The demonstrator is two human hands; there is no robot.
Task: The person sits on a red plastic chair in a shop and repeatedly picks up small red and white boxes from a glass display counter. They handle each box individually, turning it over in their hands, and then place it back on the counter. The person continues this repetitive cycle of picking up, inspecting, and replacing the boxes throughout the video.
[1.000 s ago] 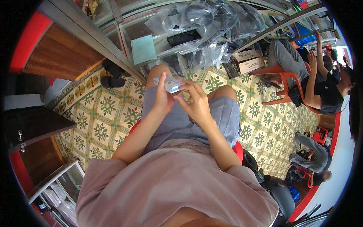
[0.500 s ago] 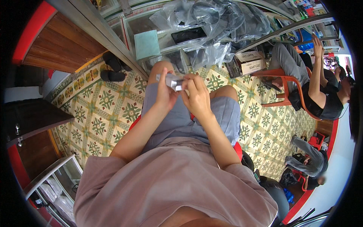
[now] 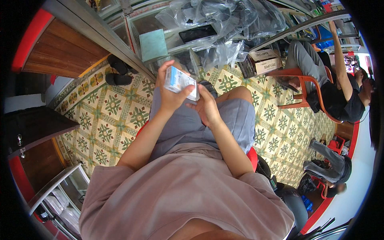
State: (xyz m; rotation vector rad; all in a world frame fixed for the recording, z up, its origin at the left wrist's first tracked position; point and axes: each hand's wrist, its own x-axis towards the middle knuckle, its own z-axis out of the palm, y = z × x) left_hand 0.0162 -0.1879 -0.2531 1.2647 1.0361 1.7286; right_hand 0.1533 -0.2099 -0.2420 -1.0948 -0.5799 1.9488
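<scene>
A small white and light-blue box (image 3: 181, 83) is tilted above my lap. My left hand (image 3: 171, 94) is closed around it, with the thumb lying across its upper face and the fingers behind its far left side. At the box's right end, my right hand (image 3: 209, 109) touches the edge with its fingers stretched and apart. The tips of some right-hand fingers are hidden by the box. Beneath both hands are my grey-blue shorts (image 3: 176, 130).
Ahead stands a glass case (image 3: 174, 48) bearing a pale green square (image 3: 153, 45), a dark phone (image 3: 198, 34) and clear plastic bags (image 3: 248, 20). A cardboard box (image 3: 266, 64) sits on the tiled floor. To the right, a person (image 3: 336, 92) sits on an orange-brown chair (image 3: 294, 73).
The box has turned, so its white and blue printed face now shows. My right fingers have loosened from their pinch and shifted lower along its right end.
</scene>
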